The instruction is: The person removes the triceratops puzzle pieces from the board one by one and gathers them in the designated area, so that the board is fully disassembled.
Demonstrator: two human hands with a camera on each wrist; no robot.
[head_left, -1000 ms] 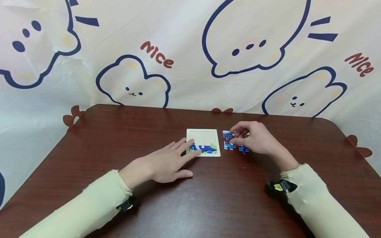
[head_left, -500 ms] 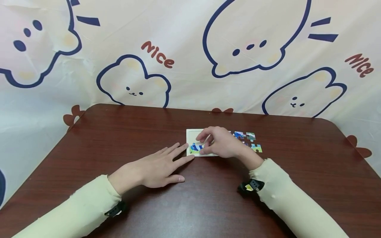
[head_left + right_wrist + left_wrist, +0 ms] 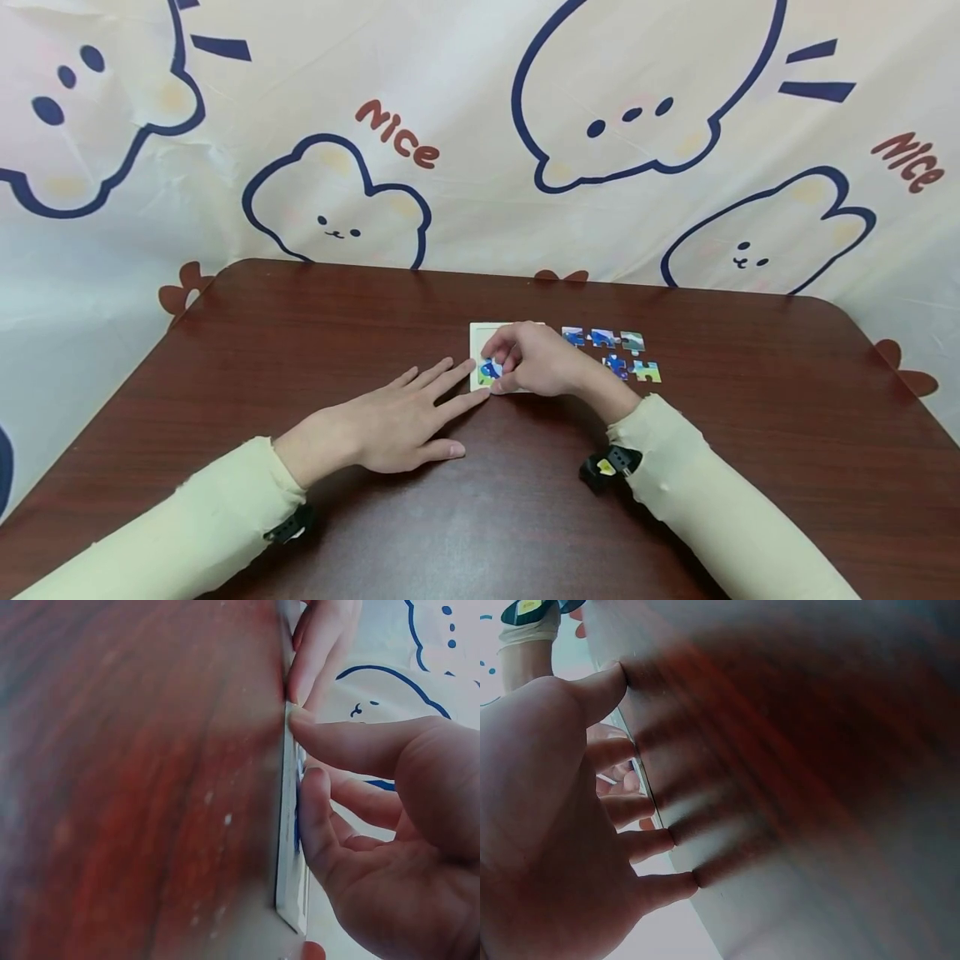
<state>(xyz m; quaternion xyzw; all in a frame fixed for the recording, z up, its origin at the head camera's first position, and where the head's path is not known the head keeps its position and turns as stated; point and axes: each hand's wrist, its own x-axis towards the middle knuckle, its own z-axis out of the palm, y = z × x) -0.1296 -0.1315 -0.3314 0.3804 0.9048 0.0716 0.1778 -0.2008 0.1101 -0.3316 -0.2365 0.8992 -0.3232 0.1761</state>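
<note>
My left hand lies palm down with fingers spread. Two of its fingertips touch the left edge and near left corner of a small white puzzle tray. Over that tray, my right hand curls its thumb and fingers around a puzzle piece with blue, white and green print at the near left. That hand hides most of the tray. In the right wrist view, the thumb and index finger reach down to the tray's near edge, the piece barely showing between them.
Right of the tray, several loose puzzle pieces lie in two rows, with a blue piece and a green one in the nearer row. The brown wooden table ends at a printed curtain.
My right hand has moved left from the loose pieces to the tray, then slightly further left and nearer its left corner. My left hand has drawn back from over the tray to its edge.
</note>
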